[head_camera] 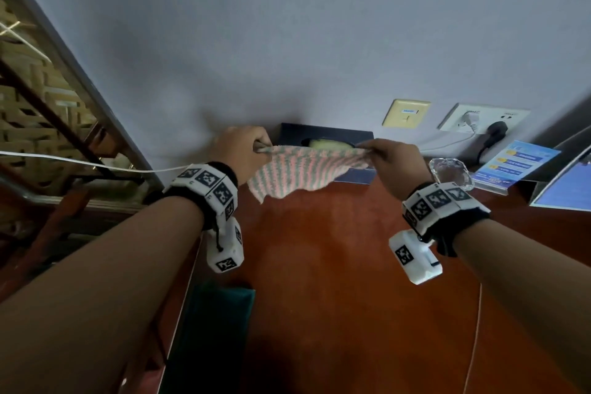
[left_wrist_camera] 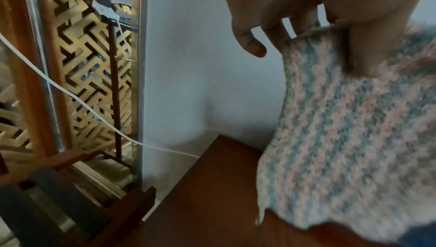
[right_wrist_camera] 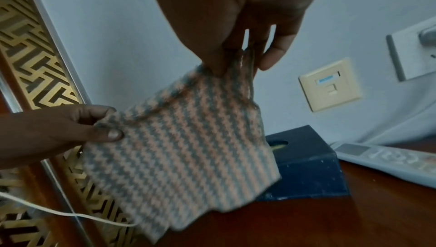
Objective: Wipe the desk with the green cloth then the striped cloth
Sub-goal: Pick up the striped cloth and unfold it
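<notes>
Striped cloth [head_camera: 303, 169], pink and grey-green, held spread in the air above the far part of the reddish-brown counter [head_camera: 335, 281], its lower edge hanging free and clear of the surface. Left hand [head_camera: 240, 150] pinches one upper corner between thumb and curled fingers; the left wrist view shows the thumb [left_wrist_camera: 368, 51] pressed onto the fabric while the little finger stands apart from it. Right hand [head_camera: 393, 163] pinches the opposite upper corner; in the right wrist view its fingertips [right_wrist_camera: 217, 64] close on a bunched fold of the cloth. Both hands are thus closed on the same cloth, with the top edge stretched between them.

Directly behind the cloth, against the wall, stands a dark blue tissue box [head_camera: 326, 134] with an oval opening on top. Green cloth [head_camera: 220, 320], dark teal, lies near the counter's left edge, close to the person and well apart from the striped one. To the right lie a glass ashtray [head_camera: 451, 169], a blue printed card [head_camera: 515, 166] in a clear stand and, in the right wrist view, a remote control [right_wrist_camera: 387, 157]. Wall sockets [head_camera: 479, 118] carry two plugs. A white cable [head_camera: 80, 163] runs in from the left, across a gold lattice screen [head_camera: 28, 99].
</notes>
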`<state>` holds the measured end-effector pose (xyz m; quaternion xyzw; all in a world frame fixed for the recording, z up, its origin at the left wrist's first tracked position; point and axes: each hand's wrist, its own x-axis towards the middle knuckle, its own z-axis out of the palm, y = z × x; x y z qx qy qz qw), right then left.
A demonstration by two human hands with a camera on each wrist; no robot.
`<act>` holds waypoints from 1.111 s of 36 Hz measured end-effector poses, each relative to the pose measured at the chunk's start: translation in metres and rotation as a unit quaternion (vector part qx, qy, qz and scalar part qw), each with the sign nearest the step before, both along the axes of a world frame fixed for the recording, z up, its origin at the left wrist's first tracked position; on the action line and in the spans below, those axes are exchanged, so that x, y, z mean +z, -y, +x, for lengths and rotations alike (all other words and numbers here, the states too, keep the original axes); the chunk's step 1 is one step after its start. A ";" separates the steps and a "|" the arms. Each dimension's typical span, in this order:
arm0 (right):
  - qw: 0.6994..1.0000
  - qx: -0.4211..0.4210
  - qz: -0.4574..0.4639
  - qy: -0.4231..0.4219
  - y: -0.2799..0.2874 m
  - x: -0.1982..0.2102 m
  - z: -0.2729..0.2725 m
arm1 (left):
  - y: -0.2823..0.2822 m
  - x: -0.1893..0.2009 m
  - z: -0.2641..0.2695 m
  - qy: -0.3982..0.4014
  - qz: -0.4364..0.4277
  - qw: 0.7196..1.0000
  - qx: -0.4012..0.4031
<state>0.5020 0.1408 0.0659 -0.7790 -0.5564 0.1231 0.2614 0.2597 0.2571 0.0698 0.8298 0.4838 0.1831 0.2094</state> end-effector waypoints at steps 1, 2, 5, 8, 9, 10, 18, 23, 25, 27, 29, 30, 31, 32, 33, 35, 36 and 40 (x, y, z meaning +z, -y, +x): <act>1.000 0.003 0.000 0.003 -0.001 -0.005 -0.002 | -0.002 -0.005 -0.001 -0.011 0.002 1.000 -0.003; 1.000 0.006 -0.005 0.006 0.000 -0.011 -0.003 | -0.002 -0.011 -0.001 -0.023 0.000 1.000 -0.009; 0.999 0.007 -0.034 0.006 0.002 -0.035 -0.008 | -0.002 -0.038 -0.007 -0.065 -0.011 0.997 -0.038; 0.997 0.013 -0.078 0.007 0.010 -0.065 -0.013 | 0.001 -0.069 -0.016 -0.113 -0.028 0.991 -0.062; 0.995 0.022 -0.096 0.014 0.015 -0.075 -0.014 | 0.003 -0.080 -0.020 -0.125 -0.038 0.989 -0.070; 0.993 0.033 -0.115 0.021 0.019 -0.084 -0.016 | 0.006 -0.089 -0.024 -0.131 -0.055 0.987 -0.080; 0.966 0.058 -0.249 0.041 0.068 -0.130 -0.033 | 0.024 -0.133 -0.045 -0.133 -0.146 0.973 -0.123; 0.951 0.046 -0.298 0.061 0.086 -0.140 -0.040 | 0.033 -0.141 -0.052 -0.148 -0.165 0.959 -0.174; 0.948 0.040 -0.309 0.066 0.089 -0.141 -0.042 | 0.036 -0.144 -0.056 -0.161 -0.181 0.950 -0.196; 0.941 0.048 -0.327 0.066 0.093 -0.142 -0.044 | 0.038 -0.147 -0.059 -0.184 -0.207 0.934 -0.224; 0.940 0.060 -0.332 0.060 0.094 -0.138 -0.047 | 0.040 -0.145 -0.060 -0.202 -0.232 0.917 -0.252; 0.941 0.063 -0.327 0.063 0.094 -0.135 -0.049 | 0.041 -0.142 -0.060 -0.202 -0.239 0.913 -0.261; 0.942 0.064 -0.321 0.068 0.093 -0.131 -0.050 | 0.041 -0.140 -0.060 -0.194 -0.239 0.915 -0.262; 0.944 0.063 -0.315 0.072 0.090 -0.128 -0.052 | 0.041 -0.139 -0.058 -0.181 -0.228 0.921 -0.257; 0.948 0.061 -0.303 0.074 0.086 -0.125 -0.054 | 0.040 -0.139 -0.056 -0.163 -0.209 0.932 -0.248; 0.959 0.058 -0.268 0.074 0.073 -0.121 -0.059 | 0.036 -0.144 -0.050 -0.124 -0.163 0.953 -0.222; 0.964 0.060 -0.250 0.071 0.065 -0.121 -0.062 | 0.035 -0.148 -0.045 -0.118 -0.143 0.960 -0.212; 0.968 0.069 -0.233 0.069 0.033 -0.133 -0.085 | 0.037 -0.171 -0.030 -0.262 -0.083 0.936 -0.221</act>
